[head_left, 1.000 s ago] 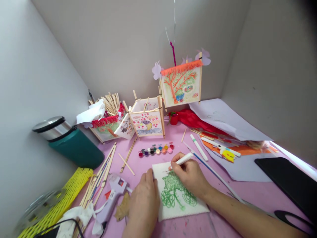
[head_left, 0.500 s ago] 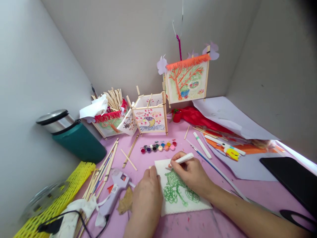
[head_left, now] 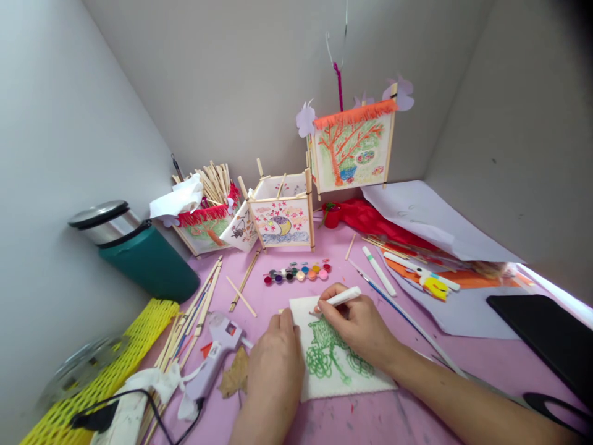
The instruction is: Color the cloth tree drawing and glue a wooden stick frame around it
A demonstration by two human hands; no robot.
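Observation:
A small white paper (head_left: 345, 380) with a green scribbled drawing lies on the pink table (head_left: 407, 383). My right hand (head_left: 359, 324) pinches a white crayon-like marker (head_left: 340, 298), its tip on the paper's top edge. My left hand (head_left: 275, 364) rests flat on the paper's left side, fingers together and holding it down. A strip of small paint pots (head_left: 296, 274) lies just beyond the paper.
A glue gun (head_left: 210, 361) and bundled wooden sticks (head_left: 192, 321) lie at the left. Two paper lanterns (head_left: 282, 219) stand behind, and another lantern (head_left: 354, 148) hangs above. A teal flask (head_left: 139, 256), yellow mesh (head_left: 99, 383), markers (head_left: 378, 271), coloured papers (head_left: 440, 235) and a black tablet (head_left: 546, 337) surround the work.
The view has shifted slightly; both hands stay on the paper, with the marker tip nudged a little along its top edge.

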